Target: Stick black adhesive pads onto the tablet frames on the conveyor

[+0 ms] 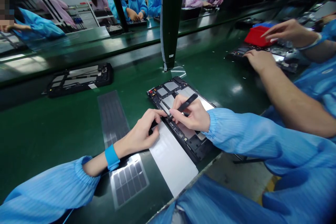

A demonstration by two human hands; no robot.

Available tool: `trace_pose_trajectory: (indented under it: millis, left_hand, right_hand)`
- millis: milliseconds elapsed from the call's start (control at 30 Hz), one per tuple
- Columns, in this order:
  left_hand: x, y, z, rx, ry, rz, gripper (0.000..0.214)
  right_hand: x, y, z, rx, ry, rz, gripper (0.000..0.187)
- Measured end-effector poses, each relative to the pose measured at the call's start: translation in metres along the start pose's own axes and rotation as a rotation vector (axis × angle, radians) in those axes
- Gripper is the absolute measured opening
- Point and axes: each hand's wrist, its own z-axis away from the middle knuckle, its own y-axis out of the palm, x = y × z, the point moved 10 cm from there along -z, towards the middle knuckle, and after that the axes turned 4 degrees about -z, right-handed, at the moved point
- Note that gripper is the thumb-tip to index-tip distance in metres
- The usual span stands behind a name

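Observation:
My right hand (191, 113) pinches black tweezers (189, 101), their tip down at the near left side of an opened tablet-like device (171, 86). The device lies flat, with grey panels, black frame and small circuit parts showing; my hand covers its middle. My left hand (144, 129) rests at the device's left edge, index finger stretched to touch it near the tweezers' tip, thumb apart. Some of its other fingers are hidden. Beneath this hand lies a white sheet (173, 157) alongside the device. Left of it is a clear sheet with dark rectangular stickers (130, 178).
A dark strip sheet (111, 112) lies beyond my left wrist. Another opened device (81, 78) sits further back left. A dark post (172, 21) rises behind my device. At right, a co-worker's hands (262, 59) work by a red box (258, 36). More people sit across the bench.

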Motion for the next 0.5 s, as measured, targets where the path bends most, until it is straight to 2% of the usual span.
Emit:
trace_pose_trajectory:
  millis: [300,500]
  left_hand:
    - [0.0,0.003,0.001,0.029,-0.007,-0.01,0.026]
    - [-0.003,0.0,-0.002,0.039,0.046,-0.022,0.025]
  right_hand:
    - [-0.005,0.0,0.0,0.026,0.046,-0.027,0.019]
    - [0.015,0.008,0.006,0.051,-0.179,0.088,0.015]
